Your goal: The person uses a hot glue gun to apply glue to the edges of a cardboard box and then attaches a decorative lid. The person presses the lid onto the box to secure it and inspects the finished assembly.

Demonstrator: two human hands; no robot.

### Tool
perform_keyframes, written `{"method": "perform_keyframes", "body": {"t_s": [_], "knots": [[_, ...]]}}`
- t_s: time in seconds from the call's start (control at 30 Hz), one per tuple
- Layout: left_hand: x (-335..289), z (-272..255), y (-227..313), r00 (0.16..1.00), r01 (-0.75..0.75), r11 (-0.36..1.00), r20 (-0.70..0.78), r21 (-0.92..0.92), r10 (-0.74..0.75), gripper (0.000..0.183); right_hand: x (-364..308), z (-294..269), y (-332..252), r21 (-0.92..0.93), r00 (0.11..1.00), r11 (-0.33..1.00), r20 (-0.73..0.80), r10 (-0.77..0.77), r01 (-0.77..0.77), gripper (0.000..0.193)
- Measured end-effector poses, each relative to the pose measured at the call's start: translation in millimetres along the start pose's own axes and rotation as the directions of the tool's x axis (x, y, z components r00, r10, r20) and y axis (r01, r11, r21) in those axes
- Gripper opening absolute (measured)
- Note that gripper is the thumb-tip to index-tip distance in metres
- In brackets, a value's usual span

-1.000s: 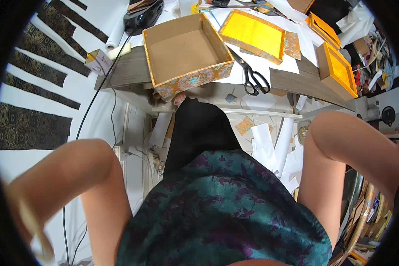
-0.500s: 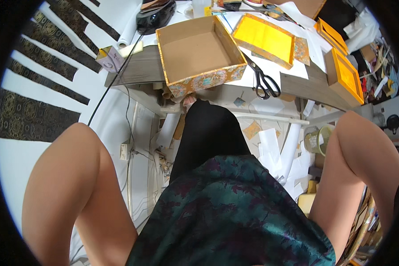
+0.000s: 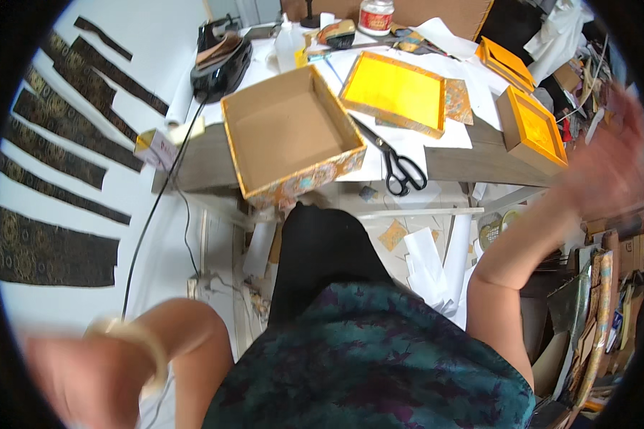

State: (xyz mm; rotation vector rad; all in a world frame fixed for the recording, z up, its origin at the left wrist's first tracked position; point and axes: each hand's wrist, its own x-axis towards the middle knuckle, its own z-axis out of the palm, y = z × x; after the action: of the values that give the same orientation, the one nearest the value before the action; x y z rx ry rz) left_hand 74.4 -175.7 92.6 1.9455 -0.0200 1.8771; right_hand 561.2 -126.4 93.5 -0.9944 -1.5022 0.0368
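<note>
One open cardboard box (image 3: 290, 136), three yellow-lined lids (image 3: 397, 93), one scissors (image 3: 401, 168)

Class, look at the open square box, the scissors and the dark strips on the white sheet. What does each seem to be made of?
Open box: likely cardboard, plain matte brown inside, with patterned paper or fabric covering its outer walls. Scissors: probably metal blades with black handles, perhaps plastic. Dark strips: apparently brocade-like fabric or printed paper, dark with gold patterning; which one cannot be told.
</note>
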Motion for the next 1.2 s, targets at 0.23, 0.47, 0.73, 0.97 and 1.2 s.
{"method": "perform_keyframes", "body": {"t_s": [0.23,0.47,0.73,0.97,1.2], "knots": [[-135.0,-1.6,-192.8,0.505,0.843,0.52,-0.535,0.137,-0.677,0.025,-67.7,81.2,315.9,-0.829,0.604,0.339,0.002,0.797,-0.445,0.061],[-192.0,-0.4,-231.7,0.415,0.909,0.378,-0.439,0.173,-0.797,0.044,-84.5,92.7,355.5,-0.828,0.734,0.391,-0.037,0.678,-0.403,0.033],[-146.4,5.3,-218.6,0.597,0.791,0.571,-0.483,0.22,-0.641,0.034,-27.1,116.8,198.5,-0.466,0.964,0.855,-0.229,0.133,-0.228,0.032],[-22.4,39.9,-208.4,0.339,0.654,0.238,-0.003,-0.719,-0.941,0.068,-38.5,135.7,105.5,-0.512,0.629,0.517,0.059,-0.775,0.686,0.048],[-99.4,-18.4,-260.7,0.328,0.588,0.177,0.033,-0.79,-0.944,0.048,-95.2,178.3,86.2,-0.116,0.894,0.898,0.208,-0.396,0.424,0.08]]}}
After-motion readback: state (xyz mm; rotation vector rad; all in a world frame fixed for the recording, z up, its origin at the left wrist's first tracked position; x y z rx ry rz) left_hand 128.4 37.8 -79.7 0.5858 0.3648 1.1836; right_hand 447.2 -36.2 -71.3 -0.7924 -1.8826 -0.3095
